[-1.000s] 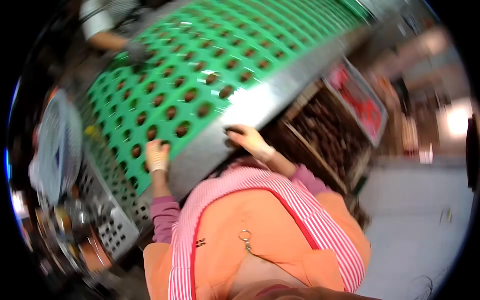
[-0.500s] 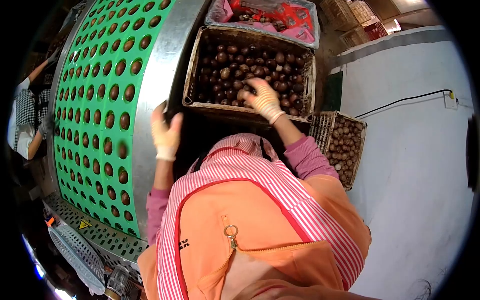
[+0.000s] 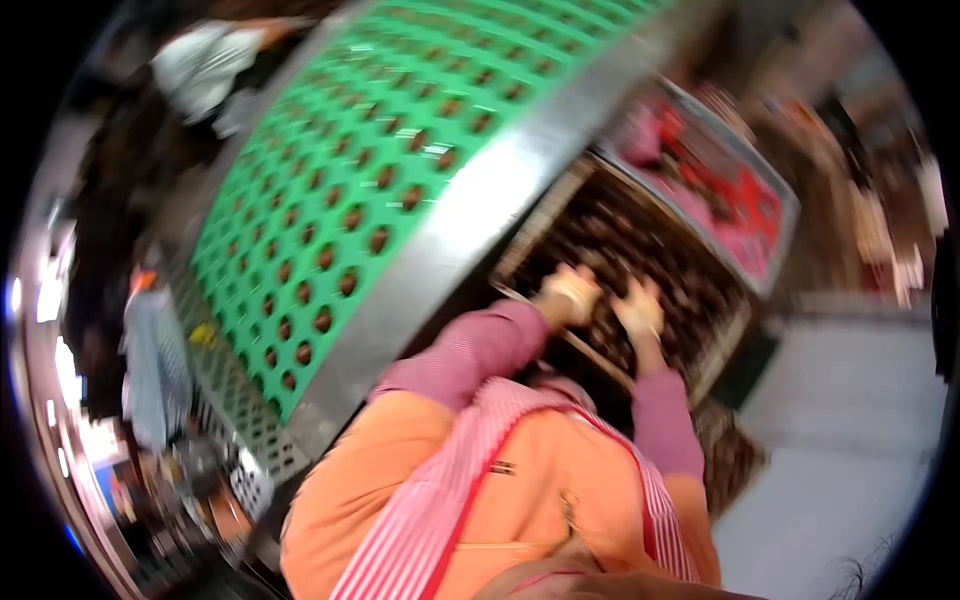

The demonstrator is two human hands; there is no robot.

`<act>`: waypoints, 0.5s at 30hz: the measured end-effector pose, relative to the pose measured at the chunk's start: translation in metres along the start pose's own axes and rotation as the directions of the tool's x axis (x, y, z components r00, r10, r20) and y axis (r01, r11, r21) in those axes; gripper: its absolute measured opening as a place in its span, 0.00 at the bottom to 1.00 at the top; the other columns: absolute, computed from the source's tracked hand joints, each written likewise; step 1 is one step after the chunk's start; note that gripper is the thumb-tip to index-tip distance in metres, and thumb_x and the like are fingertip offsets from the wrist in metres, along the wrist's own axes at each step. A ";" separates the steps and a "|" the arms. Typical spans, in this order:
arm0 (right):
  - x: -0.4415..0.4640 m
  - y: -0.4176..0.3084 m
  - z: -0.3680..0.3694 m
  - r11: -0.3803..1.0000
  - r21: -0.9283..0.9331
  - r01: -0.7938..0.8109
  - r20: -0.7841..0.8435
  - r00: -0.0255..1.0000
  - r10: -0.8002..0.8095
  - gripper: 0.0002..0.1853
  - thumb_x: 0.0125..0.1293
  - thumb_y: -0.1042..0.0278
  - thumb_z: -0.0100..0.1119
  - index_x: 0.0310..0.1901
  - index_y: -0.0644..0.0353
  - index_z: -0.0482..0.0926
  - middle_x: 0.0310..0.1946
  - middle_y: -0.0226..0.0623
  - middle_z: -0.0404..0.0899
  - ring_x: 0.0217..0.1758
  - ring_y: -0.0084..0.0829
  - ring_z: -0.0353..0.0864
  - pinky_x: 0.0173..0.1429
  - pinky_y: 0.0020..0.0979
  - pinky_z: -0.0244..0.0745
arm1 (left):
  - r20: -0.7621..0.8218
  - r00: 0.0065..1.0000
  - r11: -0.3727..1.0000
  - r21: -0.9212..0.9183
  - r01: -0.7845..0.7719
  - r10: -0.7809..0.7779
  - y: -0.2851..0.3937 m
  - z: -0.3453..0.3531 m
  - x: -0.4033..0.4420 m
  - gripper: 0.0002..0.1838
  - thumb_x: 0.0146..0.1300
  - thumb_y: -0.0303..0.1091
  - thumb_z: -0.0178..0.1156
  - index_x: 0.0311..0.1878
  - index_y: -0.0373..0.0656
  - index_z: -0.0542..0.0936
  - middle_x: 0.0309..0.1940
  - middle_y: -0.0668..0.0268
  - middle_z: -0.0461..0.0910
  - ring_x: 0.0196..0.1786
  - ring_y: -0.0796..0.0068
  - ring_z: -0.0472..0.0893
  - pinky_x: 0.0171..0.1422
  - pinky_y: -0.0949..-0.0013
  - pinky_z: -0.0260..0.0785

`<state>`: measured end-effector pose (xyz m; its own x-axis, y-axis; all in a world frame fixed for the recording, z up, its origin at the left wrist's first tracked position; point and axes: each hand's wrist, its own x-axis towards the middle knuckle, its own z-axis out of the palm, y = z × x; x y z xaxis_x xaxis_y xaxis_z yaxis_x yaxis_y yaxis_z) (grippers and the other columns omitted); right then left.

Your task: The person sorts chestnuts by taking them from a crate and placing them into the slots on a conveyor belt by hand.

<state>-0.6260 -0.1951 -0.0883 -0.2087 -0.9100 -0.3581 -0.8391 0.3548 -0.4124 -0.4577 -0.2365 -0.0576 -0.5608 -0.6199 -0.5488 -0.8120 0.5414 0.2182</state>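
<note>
Both hands wear pale gloves with bare fingertips and reach into a crate (image 3: 722, 362) of round, dark brown nuts (image 3: 690, 290) that look like macadamias. My left hand (image 3: 572, 290) is over the nuts near the crate's near left side. Just to its right, my right hand (image 3: 640, 310) is low over the nuts or touching them. Motion smears the fingers of both, so whether they grip any nuts is unclear. Left of the crate runs a green perforated belt (image 3: 330, 215) with brown nuts sitting in many of its holes.
A smooth metal edge (image 3: 440, 235) separates the belt from the crate. Beyond the crate stands a lined grey bin (image 3: 780, 235) with red and pink plastic inside. Another crate (image 3: 730, 455) is at my right, near a pale wall (image 3: 840, 440). A blue-grey basket (image 3: 155, 370) is at far left.
My view has turned, so belt and crates appear rotated. My left hand has gone from beside the metal edge into the nut crate, next to my right hand.
</note>
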 end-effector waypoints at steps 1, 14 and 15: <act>0.003 0.006 0.005 1.000 -0.013 0.009 0.008 1.000 -0.009 0.35 0.53 0.52 0.66 0.65 0.48 0.71 0.72 0.48 0.58 0.63 0.52 0.73 0.63 0.47 0.73 | 0.040 0.993 0.985 -0.128 0.117 -0.113 0.000 0.001 -0.004 0.26 0.55 0.46 0.63 0.58 0.53 0.79 0.62 0.52 0.70 0.60 0.51 0.75 0.61 0.53 0.71; 0.004 0.006 0.010 0.999 0.039 0.027 0.153 0.988 -0.033 0.34 0.54 0.54 0.69 0.63 0.53 0.73 0.76 0.50 0.46 0.68 0.56 0.66 0.66 0.45 0.69 | 0.291 0.954 0.982 -0.187 -0.019 0.074 -0.021 -0.006 0.008 0.41 0.55 0.44 0.67 0.74 0.62 0.63 0.76 0.55 0.50 0.64 0.50 0.74 0.62 0.54 0.70; 0.005 0.016 0.019 0.991 0.124 0.039 0.152 0.987 -0.058 0.36 0.53 0.51 0.70 0.63 0.54 0.73 0.75 0.52 0.47 0.69 0.57 0.64 0.67 0.45 0.68 | 0.305 0.948 0.973 -0.230 -0.022 0.093 -0.022 -0.013 0.006 0.42 0.55 0.44 0.68 0.74 0.62 0.64 0.75 0.55 0.51 0.64 0.48 0.74 0.62 0.53 0.70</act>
<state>-0.6311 -0.1894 -0.1130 -0.0812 -0.8859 -0.4567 -0.7778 0.3428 -0.5268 -0.4453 -0.2592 -0.0552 -0.5578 -0.3643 -0.7457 -0.8151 0.4095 0.4097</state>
